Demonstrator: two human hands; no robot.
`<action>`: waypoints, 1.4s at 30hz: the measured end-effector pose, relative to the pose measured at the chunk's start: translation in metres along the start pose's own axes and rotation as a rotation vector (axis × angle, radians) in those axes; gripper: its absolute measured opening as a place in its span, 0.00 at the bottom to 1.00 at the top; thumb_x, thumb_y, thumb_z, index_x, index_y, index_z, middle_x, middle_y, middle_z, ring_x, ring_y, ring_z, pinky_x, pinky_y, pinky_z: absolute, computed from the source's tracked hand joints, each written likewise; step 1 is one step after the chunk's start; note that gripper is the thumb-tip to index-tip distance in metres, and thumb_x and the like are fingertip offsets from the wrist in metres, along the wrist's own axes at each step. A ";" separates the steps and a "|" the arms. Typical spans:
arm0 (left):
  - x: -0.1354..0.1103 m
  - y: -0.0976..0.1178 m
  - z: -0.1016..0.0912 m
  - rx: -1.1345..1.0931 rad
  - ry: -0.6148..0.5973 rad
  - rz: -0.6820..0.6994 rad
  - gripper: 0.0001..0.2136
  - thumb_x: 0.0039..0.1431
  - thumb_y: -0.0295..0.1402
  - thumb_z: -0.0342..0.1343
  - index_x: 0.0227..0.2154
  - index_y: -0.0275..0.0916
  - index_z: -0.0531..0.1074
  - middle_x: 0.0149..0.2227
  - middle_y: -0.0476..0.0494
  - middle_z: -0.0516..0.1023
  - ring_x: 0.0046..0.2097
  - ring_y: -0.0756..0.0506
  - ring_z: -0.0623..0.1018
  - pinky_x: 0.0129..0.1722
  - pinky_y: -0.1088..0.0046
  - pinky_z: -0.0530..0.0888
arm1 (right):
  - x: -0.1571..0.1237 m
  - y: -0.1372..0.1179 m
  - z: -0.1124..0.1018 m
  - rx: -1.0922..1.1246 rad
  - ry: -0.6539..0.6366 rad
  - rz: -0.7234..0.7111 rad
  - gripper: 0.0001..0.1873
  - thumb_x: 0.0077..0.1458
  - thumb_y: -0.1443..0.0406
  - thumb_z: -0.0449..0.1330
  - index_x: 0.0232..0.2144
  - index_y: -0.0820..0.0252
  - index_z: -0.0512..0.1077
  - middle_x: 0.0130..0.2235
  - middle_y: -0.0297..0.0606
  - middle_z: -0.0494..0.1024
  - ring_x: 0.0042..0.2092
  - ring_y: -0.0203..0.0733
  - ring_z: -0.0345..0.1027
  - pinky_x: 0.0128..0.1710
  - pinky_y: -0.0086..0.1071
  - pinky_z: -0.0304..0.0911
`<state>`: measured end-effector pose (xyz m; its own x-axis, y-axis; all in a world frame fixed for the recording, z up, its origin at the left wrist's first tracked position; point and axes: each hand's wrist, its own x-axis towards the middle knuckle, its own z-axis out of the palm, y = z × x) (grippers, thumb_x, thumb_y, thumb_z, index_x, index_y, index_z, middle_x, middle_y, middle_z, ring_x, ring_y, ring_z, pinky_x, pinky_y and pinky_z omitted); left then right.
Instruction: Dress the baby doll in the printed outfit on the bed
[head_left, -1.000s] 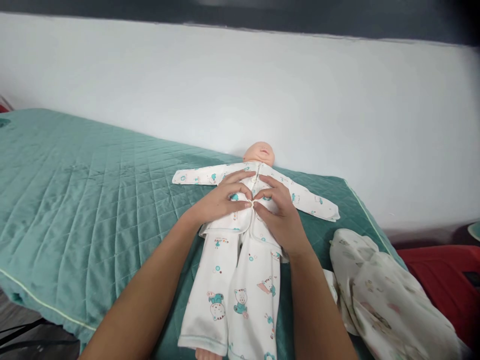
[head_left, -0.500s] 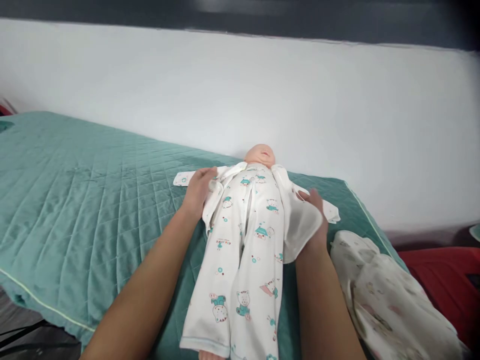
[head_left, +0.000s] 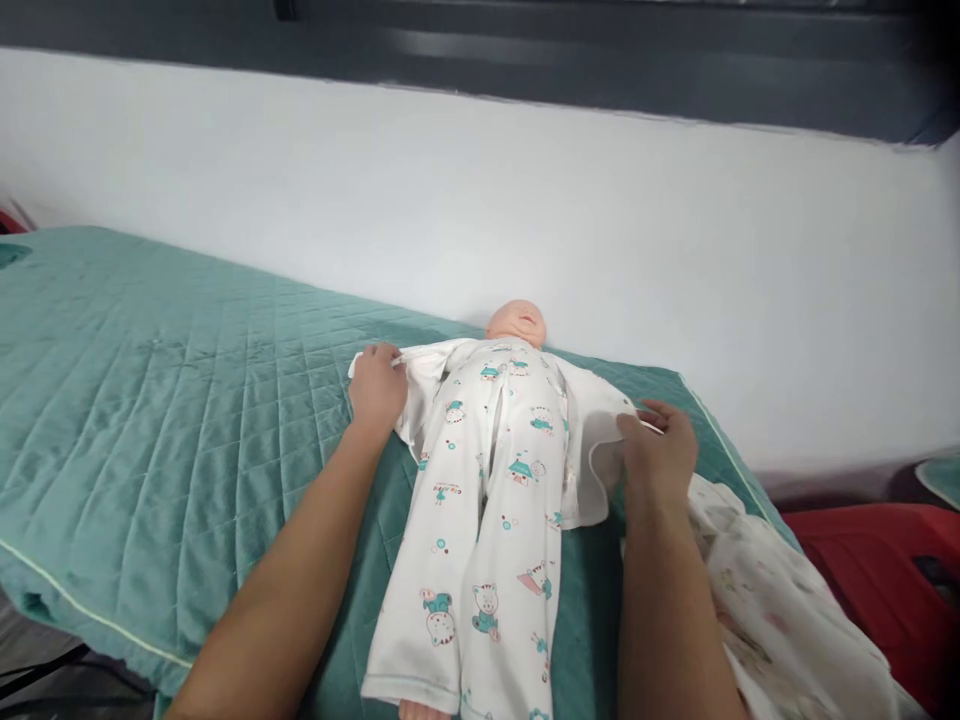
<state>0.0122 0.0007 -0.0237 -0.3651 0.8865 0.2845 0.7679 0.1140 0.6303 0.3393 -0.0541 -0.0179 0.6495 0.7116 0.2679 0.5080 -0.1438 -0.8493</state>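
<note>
A baby doll (head_left: 517,320) lies on its back in the middle of the bed, its head toward the wall. White printed pants (head_left: 487,520) cover its legs and reach up to its chest. Around and beneath them a white baby shirt (head_left: 589,400) is spread out, its front apart. My left hand (head_left: 379,385) is closed on the shirt at the doll's side on the left, near the sleeve. On the other side, my right hand (head_left: 660,445) pinches the shirt's edge between thumb and fingers, holding the cloth out from the doll.
The bed has a green quilted cover (head_left: 187,430). A crumpled white printed cloth (head_left: 787,600) lies at the right, beside my right forearm. Past that edge stands a red object (head_left: 870,560). A white wall (head_left: 450,190) runs behind the bed, and dark cables (head_left: 45,675) show at the lower left.
Both hands have moved outward, away from the doll, drawing the shirt's sides out. The right front panel, folded over my right hand before, now hangs from my fingers.
</note>
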 end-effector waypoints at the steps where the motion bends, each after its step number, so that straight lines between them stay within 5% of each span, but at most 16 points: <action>1: -0.002 0.002 0.002 0.037 0.021 0.073 0.11 0.60 0.33 0.51 0.44 0.42 0.73 0.49 0.37 0.74 0.53 0.36 0.71 0.50 0.59 0.68 | -0.002 -0.002 0.003 -0.070 -0.021 -0.033 0.29 0.45 0.61 0.57 0.51 0.63 0.69 0.48 0.49 0.74 0.46 0.51 0.69 0.47 0.45 0.65; 5: -0.010 0.015 0.015 0.033 0.031 0.432 0.16 0.64 0.36 0.48 0.53 0.43 0.70 0.58 0.37 0.69 0.61 0.37 0.64 0.62 0.55 0.58 | -0.019 -0.011 0.024 -0.257 -0.112 -0.302 0.26 0.52 0.59 0.54 0.53 0.63 0.69 0.56 0.53 0.69 0.61 0.55 0.57 0.62 0.51 0.47; 9: -0.009 0.019 0.026 0.096 -0.082 0.531 0.19 0.67 0.38 0.45 0.58 0.44 0.65 0.59 0.39 0.69 0.61 0.39 0.66 0.65 0.54 0.51 | -0.025 -0.009 0.034 -0.283 -0.131 -0.400 0.25 0.60 0.55 0.50 0.54 0.62 0.70 0.58 0.52 0.68 0.64 0.51 0.54 0.64 0.51 0.43; 13: -0.001 0.021 0.028 0.194 -0.059 0.523 0.17 0.66 0.34 0.44 0.55 0.42 0.67 0.54 0.37 0.74 0.57 0.38 0.70 0.62 0.55 0.55 | -0.027 -0.010 0.035 -0.353 -0.159 -0.427 0.24 0.62 0.57 0.48 0.55 0.59 0.70 0.61 0.49 0.65 0.65 0.50 0.51 0.65 0.50 0.44; 19: 0.012 0.025 0.028 0.269 -0.050 0.406 0.17 0.63 0.30 0.44 0.51 0.40 0.70 0.48 0.37 0.78 0.51 0.37 0.75 0.52 0.60 0.65 | -0.028 -0.034 0.036 -0.555 -0.209 -0.261 0.26 0.63 0.60 0.47 0.61 0.52 0.64 0.67 0.46 0.57 0.68 0.64 0.44 0.61 0.65 0.42; 24: 0.030 0.019 0.029 0.174 -0.104 0.156 0.19 0.64 0.33 0.43 0.56 0.45 0.67 0.42 0.39 0.81 0.46 0.37 0.79 0.45 0.62 0.68 | -0.013 -0.052 0.040 -0.694 -0.271 -0.376 0.25 0.64 0.63 0.43 0.60 0.55 0.66 0.58 0.49 0.70 0.59 0.59 0.62 0.56 0.57 0.54; 30: 0.036 0.011 0.027 0.109 -0.102 0.133 0.18 0.62 0.34 0.44 0.52 0.47 0.72 0.45 0.40 0.81 0.49 0.37 0.78 0.49 0.60 0.67 | 0.020 -0.048 0.032 -0.844 -0.384 -0.463 0.24 0.61 0.67 0.44 0.53 0.55 0.73 0.47 0.52 0.76 0.47 0.56 0.71 0.46 0.46 0.62; 37: 0.030 0.005 0.025 0.169 -0.103 0.102 0.18 0.63 0.42 0.43 0.42 0.43 0.77 0.45 0.37 0.81 0.53 0.32 0.75 0.60 0.41 0.52 | 0.030 -0.038 0.034 -0.583 -0.408 -0.452 0.24 0.63 0.62 0.44 0.56 0.54 0.71 0.56 0.42 0.74 0.55 0.51 0.67 0.53 0.41 0.61; 42: 0.030 0.003 0.022 0.131 -0.150 0.091 0.18 0.63 0.45 0.44 0.43 0.44 0.76 0.47 0.37 0.80 0.53 0.33 0.75 0.60 0.41 0.52 | 0.020 -0.038 0.048 -0.466 -0.435 -0.459 0.25 0.61 0.62 0.47 0.59 0.54 0.67 0.59 0.41 0.70 0.58 0.50 0.64 0.57 0.43 0.58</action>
<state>0.0152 0.0375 -0.0296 -0.2161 0.9514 0.2194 0.8598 0.0789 0.5046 0.3062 -0.0014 -0.0018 0.0859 0.9613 0.2617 0.9196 0.0246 -0.3921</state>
